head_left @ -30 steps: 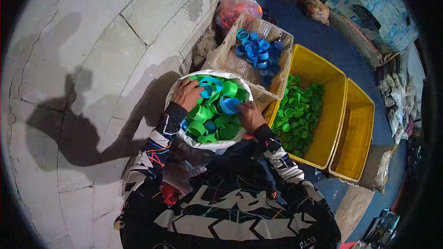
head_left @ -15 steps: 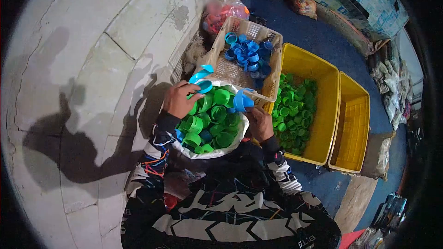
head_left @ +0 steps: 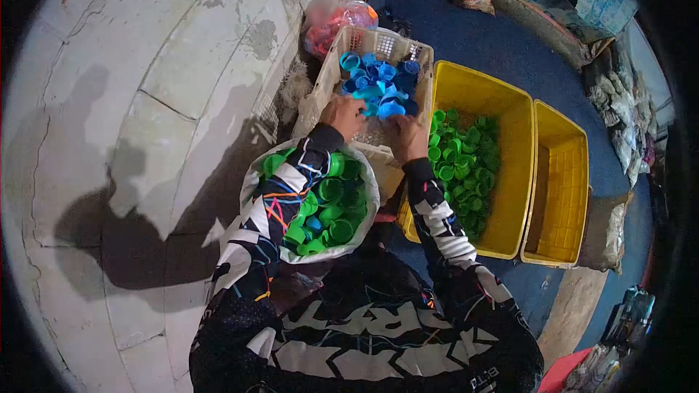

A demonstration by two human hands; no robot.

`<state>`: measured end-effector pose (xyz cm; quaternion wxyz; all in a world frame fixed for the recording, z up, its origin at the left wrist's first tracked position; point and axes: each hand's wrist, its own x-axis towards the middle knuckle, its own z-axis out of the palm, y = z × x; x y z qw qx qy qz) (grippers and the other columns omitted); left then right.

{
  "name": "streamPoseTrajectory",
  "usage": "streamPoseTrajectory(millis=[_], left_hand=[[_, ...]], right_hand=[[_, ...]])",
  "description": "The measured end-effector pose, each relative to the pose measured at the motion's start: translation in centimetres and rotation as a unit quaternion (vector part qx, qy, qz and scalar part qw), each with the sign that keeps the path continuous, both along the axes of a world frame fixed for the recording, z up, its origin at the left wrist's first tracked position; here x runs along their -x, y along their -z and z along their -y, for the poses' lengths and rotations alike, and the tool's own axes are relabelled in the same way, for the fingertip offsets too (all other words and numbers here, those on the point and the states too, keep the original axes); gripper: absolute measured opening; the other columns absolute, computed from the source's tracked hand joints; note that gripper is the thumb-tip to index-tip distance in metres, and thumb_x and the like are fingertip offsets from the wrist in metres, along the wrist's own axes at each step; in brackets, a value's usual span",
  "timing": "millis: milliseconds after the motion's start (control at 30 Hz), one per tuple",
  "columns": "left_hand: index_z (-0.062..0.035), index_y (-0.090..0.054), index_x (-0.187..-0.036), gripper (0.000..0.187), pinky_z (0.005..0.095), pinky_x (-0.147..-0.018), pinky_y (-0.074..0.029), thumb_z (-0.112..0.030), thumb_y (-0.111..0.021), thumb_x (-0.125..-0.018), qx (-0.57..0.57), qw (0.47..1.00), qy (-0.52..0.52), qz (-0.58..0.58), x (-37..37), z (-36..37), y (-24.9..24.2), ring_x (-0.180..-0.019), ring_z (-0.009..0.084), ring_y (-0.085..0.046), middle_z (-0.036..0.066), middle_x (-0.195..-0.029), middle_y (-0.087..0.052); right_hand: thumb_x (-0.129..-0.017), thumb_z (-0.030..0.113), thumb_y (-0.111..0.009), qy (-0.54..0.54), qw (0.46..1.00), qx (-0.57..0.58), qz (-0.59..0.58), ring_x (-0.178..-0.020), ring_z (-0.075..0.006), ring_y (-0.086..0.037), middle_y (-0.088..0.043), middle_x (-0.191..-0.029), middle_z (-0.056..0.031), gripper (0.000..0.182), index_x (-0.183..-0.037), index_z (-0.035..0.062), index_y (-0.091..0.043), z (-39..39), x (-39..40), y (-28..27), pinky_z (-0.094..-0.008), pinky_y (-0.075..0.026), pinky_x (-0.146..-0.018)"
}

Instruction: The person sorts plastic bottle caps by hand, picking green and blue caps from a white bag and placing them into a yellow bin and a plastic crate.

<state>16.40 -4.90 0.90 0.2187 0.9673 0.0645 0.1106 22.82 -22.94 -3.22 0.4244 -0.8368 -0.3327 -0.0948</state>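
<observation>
Both hands reach over the white crate (head_left: 313,105), which holds blue caps (head_left: 380,71). My left hand (head_left: 345,117) is at the crate's left part, its fingertips beside a teal piece (head_left: 369,92); whether it still grips it is unclear. My right hand (head_left: 409,136) is at the crate's right part, its fingertips blurred beside a blue piece (head_left: 392,108). Below my forearms stands a white sack (head_left: 370,212) full of green caps (head_left: 331,191), with a little blue among them.
Right of the crate, a yellow bin (head_left: 510,175) holds green caps (head_left: 466,164); another yellow bin (head_left: 564,175) stands beside it. A clear bag of red pieces (head_left: 338,25) lies behind the crate. A pale wall (head_left: 167,51) rises at left.
Both hands have moved forward from above the sack to the crate, with the teal and blue pieces now over or among the crate's blue caps. The view has shifted slightly.
</observation>
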Motion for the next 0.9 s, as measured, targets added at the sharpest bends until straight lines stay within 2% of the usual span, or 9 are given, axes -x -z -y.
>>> streamPoseTrajectory(millis=[67, 133, 233, 333, 433, 600, 700, 800, 900], left_hand=[[-0.0049, -0.064, -0.105, 0.035, 0.0427, -0.074, -0.05, -0.01, -0.071, -0.071, 0.038, 0.998, 0.009, 0.039, -1.4, -0.7, 0.5, -0.087, 0.0342, -0.063, 0.019, -0.094, -0.064], [-0.0048, -0.059, -0.116, 0.047, 0.0436, -0.084, -0.049, -0.011, -0.071, -0.071, 0.035, 0.994, 0.029, 0.097, -3.1, -3.0, 3.4, -0.098, 0.0372, -0.061, 0.02, -0.106, -0.064], [-0.0027, -0.06, -0.114, 0.045, 0.0418, -0.085, -0.049, -0.013, -0.072, -0.071, 0.065, 0.996, -0.032, 0.046, -1.4, -4.6, 1.5, -0.1, 0.0359, -0.06, 0.02, -0.109, -0.063], [-0.0028, -0.061, -0.111, 0.045, 0.0401, -0.082, -0.051, -0.016, -0.075, -0.07, 0.094, 0.994, -0.035, 0.049, 1.6, -7.4, 2.1, -0.093, 0.0337, -0.064, 0.019, -0.104, -0.065], [-0.0021, -0.063, -0.098, 0.033, 0.0366, -0.073, -0.053, -0.018, -0.076, -0.072, 0.16, 0.983, -0.078, 0.037, 5.4, -8.1, 0.8, -0.082, 0.0264, -0.067, 0.015, -0.088, -0.068], [-0.0017, -0.061, -0.082, 0.025, 0.036, -0.068, -0.052, -0.02, -0.077, -0.074, 0.173, 0.975, -0.138, -0.006, 12.5, -6.2, -0.4, -0.075, 0.0238, -0.067, 0.012, -0.081, -0.068], [-0.0038, -0.062, -0.082, 0.028, 0.0387, -0.067, -0.052, -0.025, -0.078, -0.072, 0.146, 0.974, -0.171, -0.021, 16.6, -3.9, 2.0, -0.076, 0.0284, -0.067, 0.014, -0.082, -0.068], [-0.0061, -0.062, -0.087, 0.029, 0.0419, -0.068, -0.051, -0.026, -0.078, -0.072, 0.082, 0.971, -0.216, -0.054, 18.4, -0.4, 3.2, -0.08, 0.0316, -0.066, 0.014, -0.084, -0.068], [-0.0082, -0.062, -0.092, 0.03, 0.0445, -0.07, -0.05, -0.025, -0.077, -0.072, 0.077, 0.957, -0.268, -0.079, 18.2, 1.1, 4.0, -0.084, 0.0334, -0.065, 0.014, -0.086, -0.068]], right_hand=[[-0.077, 0.012, -0.063, -0.018, 0.999, -0.036, -0.036, -0.088, -0.0427, -0.062, -0.065, -0.095, -0.0231, 0.036, -0.113, 0.0056, -0.062, -1.2, -2.0, 0.0, -0.0465, -0.051, -0.076], [-0.077, 0.012, -0.064, -0.024, 0.997, -0.018, -0.071, -0.092, -0.0416, -0.061, -0.064, -0.1, -0.0235, 0.039, -0.116, 0.0044, -0.06, -1.4, -3.0, 0.2, -0.0454, -0.051, -0.079], [-0.078, 0.015, -0.067, -0.027, 0.992, 0.018, -0.118, -0.091, -0.0361, -0.064, -0.066, -0.1, -0.0208, 0.041, -0.117, 0.0037, -0.059, -1.6, -5.1, 2.6, -0.0421, -0.051, -0.076], [-0.079, 0.015, -0.07, -0.039, 0.997, -0.022, -0.067, -0.084, -0.0274, -0.068, -0.068, -0.094, -0.0162, 0.034, -0.109, 0.0032, -0.061, -0.1, -5.2, 6.4, -0.0368, -0.052, -0.071], [-0.078, 0.016, -0.067, -0.047, 0.99, -0.025, -0.131, -0.089, -0.0366, -0.065, -0.067, -0.095, -0.0191, 0.029, -0.104, 0.0039, -0.064, 1.3, -4.2, 10.4, -0.0412, -0.051, -0.077], [-0.078, 0.015, -0.066, -0.002, 0.986, 0.017, -0.167, -0.08, -0.0367, -0.066, -0.068, -0.083, -0.0194, 0.025, -0.101, 0.0055, -0.064, 3.5, 1.1, 8.4, -0.0431, -0.051, -0.068], [-0.079, 0.015, -0.064, -0.014, 0.974, -0.083, -0.209, -0.077, -0.0349, -0.067, -0.068, -0.081, -0.019, 0.026, -0.102, 0.0042, -0.064, 4.4, 5.0, 8.2, -0.0413, -0.051, -0.067], [-0.078, 0.006, -0.066, -0.016, 0.984, -0.016, -0.178, -0.075, -0.0225, -0.067, -0.068, -0.082, -0.0145, 0.024, -0.101, 0.0023, -0.066, 4.3, 9.0, 6.7, -0.0337, -0.052, -0.068], [-0.079, 0.009, -0.06, -0.046, 0.969, 0.0, -0.243, -0.079, -0.0317, -0.067, -0.068, -0.085, -0.0179, 0.023, -0.101, 0.0029, -0.065, 3.7, 12.2, 3.7, -0.0373, -0.052, -0.07]])
